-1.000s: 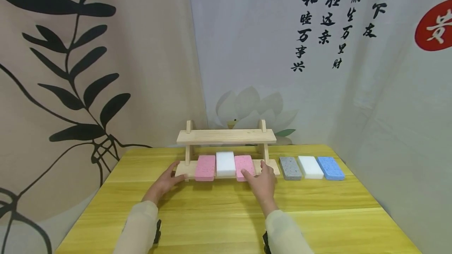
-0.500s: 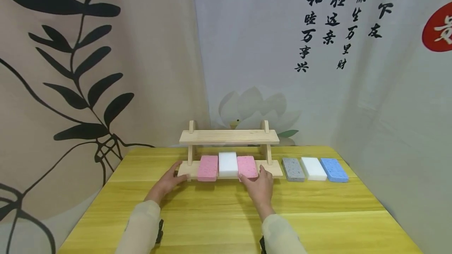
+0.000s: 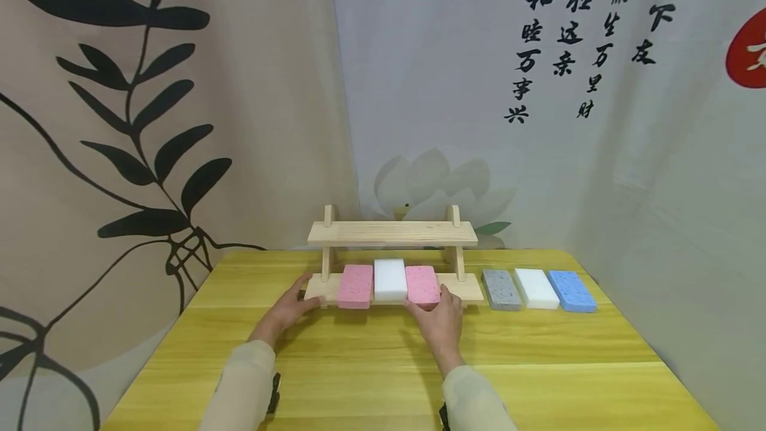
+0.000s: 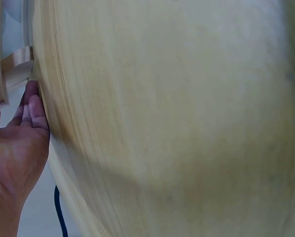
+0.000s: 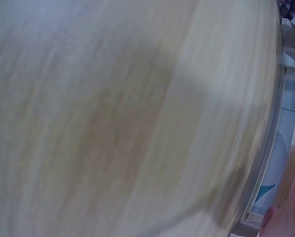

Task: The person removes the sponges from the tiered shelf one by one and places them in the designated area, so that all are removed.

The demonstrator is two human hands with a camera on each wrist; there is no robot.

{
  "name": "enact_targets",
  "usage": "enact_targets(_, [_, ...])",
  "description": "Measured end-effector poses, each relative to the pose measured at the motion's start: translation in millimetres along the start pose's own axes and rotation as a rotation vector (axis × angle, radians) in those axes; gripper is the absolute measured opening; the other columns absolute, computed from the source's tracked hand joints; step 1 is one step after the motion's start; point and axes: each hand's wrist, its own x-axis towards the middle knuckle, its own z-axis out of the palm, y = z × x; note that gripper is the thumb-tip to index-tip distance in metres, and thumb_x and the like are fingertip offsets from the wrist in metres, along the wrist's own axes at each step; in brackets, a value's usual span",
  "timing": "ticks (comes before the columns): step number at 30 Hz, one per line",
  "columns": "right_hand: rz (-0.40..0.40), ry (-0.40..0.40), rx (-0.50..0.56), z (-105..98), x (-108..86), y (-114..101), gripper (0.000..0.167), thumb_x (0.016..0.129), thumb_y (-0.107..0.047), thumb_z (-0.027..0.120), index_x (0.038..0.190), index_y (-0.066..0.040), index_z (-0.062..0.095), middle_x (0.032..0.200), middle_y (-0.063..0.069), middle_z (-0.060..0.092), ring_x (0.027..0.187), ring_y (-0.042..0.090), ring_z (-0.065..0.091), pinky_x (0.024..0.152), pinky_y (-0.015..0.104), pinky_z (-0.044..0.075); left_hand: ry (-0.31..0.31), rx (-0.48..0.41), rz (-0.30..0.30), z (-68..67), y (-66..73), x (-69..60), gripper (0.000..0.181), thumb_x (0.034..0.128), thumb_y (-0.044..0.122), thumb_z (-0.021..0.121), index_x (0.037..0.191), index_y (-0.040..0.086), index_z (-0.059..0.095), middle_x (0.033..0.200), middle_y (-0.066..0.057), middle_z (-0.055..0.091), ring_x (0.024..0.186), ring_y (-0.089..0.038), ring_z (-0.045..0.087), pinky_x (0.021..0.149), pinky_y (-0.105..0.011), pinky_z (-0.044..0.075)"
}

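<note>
Wooden rack (image 3: 393,233), upright: right pink sponge (image 3: 422,285) on the lower shelf (image 3: 463,289), right of the rack's middle; white sponge (image 3: 390,278) at the rack's middle; left pink sponge (image 3: 356,285) left of the rack's middle. Right hand (image 3: 441,328), at the rack's front — pinching the right pink sponge between thumb and finger. Left hand (image 3: 288,308), at the rack's left end — thumb and fingers about the corner; whether gripping, cannot tell. Handling, as judged: light pinch, sponge likely squashes; small nudges; rack steadied
</note>
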Motion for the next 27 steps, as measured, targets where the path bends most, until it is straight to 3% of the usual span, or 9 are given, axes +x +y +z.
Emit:
enact_targets(12, [-0.007, -0.027, 0.006, -1.0, 3.2, 2.1, 0.085, 0.078, -0.034, 0.085, 0.142, 0.006, 0.044, 0.131, 0.025, 0.046, 0.117, 0.038, 0.046, 0.101, 0.052, 0.040, -0.008, -0.003, 0.012, 1.7, 1.1, 1.5, 0.088, 0.0935, 0.047, 0.066, 0.159, 0.018, 0.016, 0.141, -0.032, 0.043, 0.124, -0.044, 0.048, 0.101, -0.060, 0.038])
enact_targets(21, [-0.007, -0.033, 0.000, -1.2, 4.5, 2.2, 0.085, 0.078, -0.035, 0.084, 0.141, 0.006, 0.044, 0.132, 0.025, 0.047, 0.118, 0.038, 0.047, 0.101, 0.053, 0.040, -0.002, -0.014, 0.004, 1.4, -0.9, 2.3, 0.086, 0.0940, 0.045, 0.067, 0.159, 0.017, 0.017, 0.137, -0.028, 0.048, 0.119, -0.038, 0.053, 0.101, -0.058, 0.039])
enact_targets(27, [-0.045, -0.016, -0.014, -2.8, 6.9, 4.3, 0.082, 0.077, -0.034, 0.085, 0.138, 0.007, 0.047, 0.129, 0.025, 0.049, 0.116, 0.038, 0.048, 0.099, 0.052, 0.041, 0.001, -0.013, 0.006, 0.2, -1.3, 1.2, 0.086, 0.0942, 0.045, 0.066, 0.159, 0.018, 0.017, 0.140, -0.029, 0.045, 0.123, -0.041, 0.051, 0.101, -0.059, 0.039])
